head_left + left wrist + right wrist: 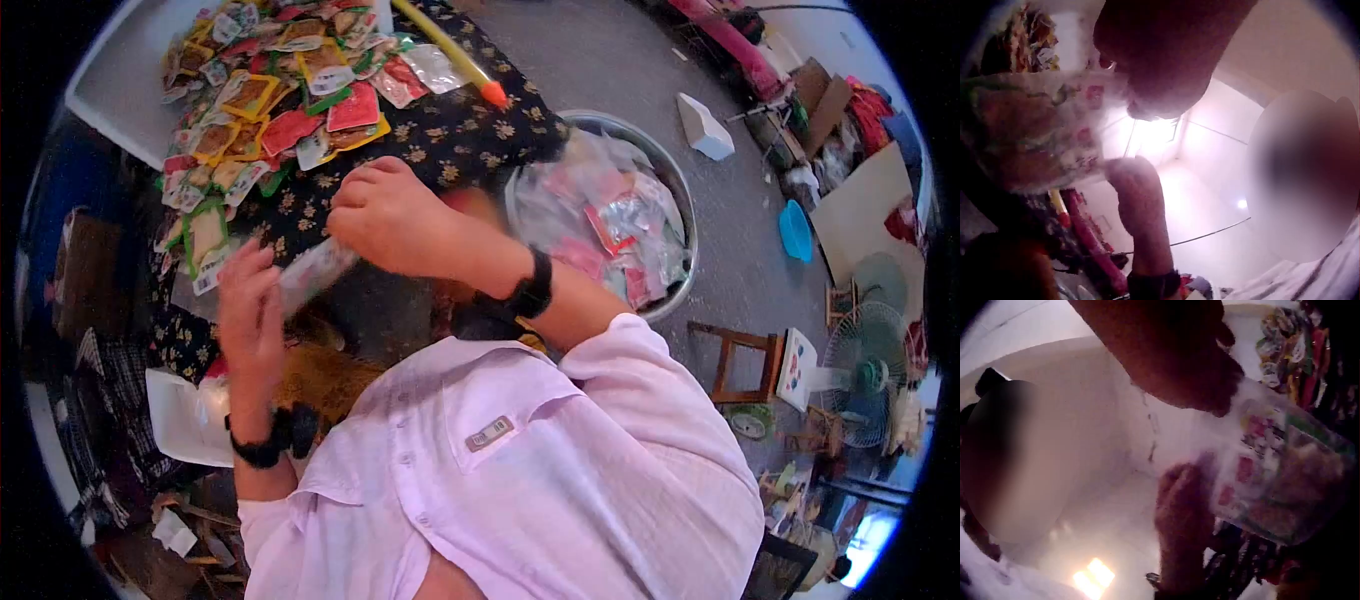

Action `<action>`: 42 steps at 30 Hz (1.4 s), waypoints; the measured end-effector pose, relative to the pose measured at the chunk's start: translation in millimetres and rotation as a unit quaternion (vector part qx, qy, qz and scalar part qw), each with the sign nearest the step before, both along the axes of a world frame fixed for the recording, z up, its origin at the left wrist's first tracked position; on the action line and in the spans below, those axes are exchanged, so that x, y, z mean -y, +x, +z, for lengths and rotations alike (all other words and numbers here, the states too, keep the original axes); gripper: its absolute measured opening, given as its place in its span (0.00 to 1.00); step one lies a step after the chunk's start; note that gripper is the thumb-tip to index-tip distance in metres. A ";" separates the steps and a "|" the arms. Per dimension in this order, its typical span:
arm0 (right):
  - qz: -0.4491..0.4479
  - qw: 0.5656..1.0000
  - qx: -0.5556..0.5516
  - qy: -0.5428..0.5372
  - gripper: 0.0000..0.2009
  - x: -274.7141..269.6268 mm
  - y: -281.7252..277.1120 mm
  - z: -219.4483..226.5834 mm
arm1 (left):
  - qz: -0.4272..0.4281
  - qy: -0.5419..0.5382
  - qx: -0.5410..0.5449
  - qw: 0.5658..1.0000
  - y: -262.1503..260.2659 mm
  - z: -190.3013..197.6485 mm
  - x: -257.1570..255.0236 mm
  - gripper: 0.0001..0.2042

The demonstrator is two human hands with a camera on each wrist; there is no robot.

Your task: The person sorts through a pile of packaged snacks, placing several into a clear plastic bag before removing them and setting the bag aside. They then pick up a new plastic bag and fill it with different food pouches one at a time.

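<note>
A clear plastic bag [318, 274] is stretched between the two hands, with printed packets showing through it [1041, 131] [1282, 472]. The left hand [250, 318], blurred in the head view, pinches one side of the bag's edge; in the right wrist view this left hand [1184, 503] has bent fingers. Curled fingers of the right hand [395, 222] grip the other side, and the left wrist view shows the right hand [1140, 197] at the bag's corner. Near the left hand, a green-edged packet [205, 240] lies on the flowered cloth [430, 135].
Many small packets [250, 95] are heaped on the cloth beside a white foam box [120, 90]. A yellow stick with an orange tip [492, 93] lies behind. To the right stands a metal basin [685, 215] of bagged packets. A white foam tray [180, 425] is below the left hand.
</note>
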State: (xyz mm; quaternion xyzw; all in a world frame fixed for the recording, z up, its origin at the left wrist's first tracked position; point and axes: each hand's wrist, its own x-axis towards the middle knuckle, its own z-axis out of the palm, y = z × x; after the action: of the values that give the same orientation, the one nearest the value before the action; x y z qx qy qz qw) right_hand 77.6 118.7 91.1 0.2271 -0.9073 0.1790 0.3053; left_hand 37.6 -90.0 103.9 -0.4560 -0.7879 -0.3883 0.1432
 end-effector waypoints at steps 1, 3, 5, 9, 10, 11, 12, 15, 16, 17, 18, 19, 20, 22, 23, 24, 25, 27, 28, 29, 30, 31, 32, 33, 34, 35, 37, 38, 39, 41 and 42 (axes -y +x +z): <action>0.004 0.999 0.040 0.018 0.03 1.1 11.8 14.7 | -0.025 0.008 0.048 0.998 1.9 9.1 4.6 0.04; 0.009 0.991 0.119 0.052 0.03 1.7 31.9 35.2 | -0.077 0.012 0.140 0.987 7.2 19.8 4.6 0.04; 0.060 0.983 0.171 0.022 0.05 2.3 39.0 33.8 | -0.127 0.003 0.223 0.966 12.6 25.2 -1.0 0.05; 0.102 0.953 0.282 -0.031 0.06 -1.8 51.2 29.7 | -0.155 0.006 0.367 0.917 22.4 13.3 -14.0 0.05; 0.096 0.955 0.280 -0.038 0.06 -8.7 55.8 25.8 | -0.183 -0.008 0.360 0.915 22.0 12.6 -15.9 0.06; 0.090 0.956 0.277 -0.045 0.06 -16.5 60.8 22.7 | -0.184 -0.003 0.382 0.905 22.6 11.4 -16.8 0.06; 0.070 0.957 0.274 -0.064 0.06 -26.6 68.2 20.8 | -0.184 0.003 0.405 0.896 23.7 10.2 -16.7 0.07; -0.031 0.953 0.287 -0.091 0.04 -64.2 102.0 26.4 | -0.147 -0.025 0.441 0.885 18.5 -1.6 -14.6 0.08; -0.044 0.965 0.235 -0.110 0.04 -81.2 116.8 23.2 | -0.128 -0.043 0.448 0.884 14.0 -9.7 -11.8 0.08; -0.091 0.966 0.226 -0.084 0.04 -102.2 129.5 13.2 | -0.119 -0.045 0.462 0.878 9.3 -20.4 -7.9 0.08; -0.137 0.965 0.216 -0.058 0.04 -124.8 142.1 1.7 | -0.109 -0.046 0.476 0.872 4.0 -34.2 -3.1 0.08; -0.175 0.932 0.254 -0.193 0.04 -146.2 157.8 -5.0 | -0.099 -0.047 0.490 0.865 -0.6 -47.8 1.6 0.08; -0.210 0.877 0.285 -0.324 0.04 -167.1 174.5 -10.7 | -0.094 -0.055 0.498 0.860 -4.6 -60.2 6.2 0.08; -0.269 0.841 0.279 -0.377 0.04 -208.3 203.1 -21.9 | -0.083 -0.069 0.513 0.852 -12.3 -82.3 15.6 0.08; -0.331 0.828 0.275 -0.360 0.04 -224.8 215.4 -30.0 | -0.075 -0.081 0.511 0.852 -15.2 -91.9 19.2 0.08; -0.391 0.811 0.270 -0.341 0.05 -241.3 227.1 -40.4 | -0.067 -0.091 0.509 0.853 -17.6 -100.9 22.1 0.08; -0.454 0.802 0.256 -0.290 0.06 -261.1 239.3 -57.5 | -0.059 -0.102 0.507 0.854 -19.0 -109.3 25.0 0.08; -0.545 0.784 0.228 -0.192 0.07 -287.4 261.9 -91.8 | -0.046 -0.118 0.499 0.857 -21.9 -124.4 31.3 0.09; -0.573 0.777 0.216 -0.145 0.08 -296.4 270.7 -106.4 | -0.038 -0.126 0.495 0.859 -21.9 -129.6 34.3 0.09; -0.599 0.769 0.201 -0.098 0.08 -303.7 277.3 -121.2 | -0.029 -0.134 0.492 0.860 -21.4 -133.2 36.8 0.09; -0.616 0.753 0.221 -0.074 0.08 -309.3 284.3 -137.2 | -0.019 -0.142 0.489 0.861 -20.7 -136.0 38.7 0.09; -0.631 0.737 0.238 -0.049 0.08 -312.1 290.2 -152.6 | -0.009 -0.148 0.485 0.862 -20.4 -137.8 40.0 0.09; -0.645 0.720 0.256 -0.025 0.09 -311.5 293.2 -167.1 | -0.005 -0.152 0.478 0.865 -20.1 -138.2 41.5 0.09; -0.656 0.695 0.293 -0.035 0.09 -305.6 295.7 -179.5 | -0.001 -0.156 0.471 0.868 -20.0 -138.0 43.5 0.09; -0.651 0.687 0.317 -0.054 0.10 -287.0 290.4 -176.5 | 0.005 -0.159 0.464 0.871 -19.9 -138.1 46.1 0.09; -0.616 0.709 0.342 -0.027 0.10 -302.0 299.0 -211.6 | 0.005 -0.162 0.453 0.877 -19.3 -139.5 47.7 0.10; -0.600 0.708 0.367 -0.058 0.09 -292.7 287.1 -245.9 | 0.027 -0.163 0.428 0.889 -17.9 -140.3 54.7 0.10; -0.554 0.764 0.315 -0.097 0.08 -277.5 273.4 -244.0 | 0.037 -0.151 0.430 0.890 -15.4 -135.4 57.6 0.10; -0.549 0.769 0.309 -0.110 0.09 -267.4 257.0 -246.5 | 0.049 -0.138 0.430 0.891 -13.8 -130.9 58.6 0.10; -0.510 0.785 0.319 -0.147 0.10 -231.8 215.4 -214.8 | 0.080 -0.108 0.438 0.889 -18.9 -138.9 73.0 0.10; -0.473 0.835 0.246 -0.137 0.07 -238.7 203.0 -237.4 | 0.106 -0.084 0.441 0.887 -21.6 -140.2 82.2 0.10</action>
State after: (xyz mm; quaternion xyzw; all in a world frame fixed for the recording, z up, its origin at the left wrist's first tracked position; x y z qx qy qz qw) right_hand 280.5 357.3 -146.4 -0.3254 -0.9155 0.1848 0.1475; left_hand 16.0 -172.2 -36.2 -0.1623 -0.8431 -0.4643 -0.2175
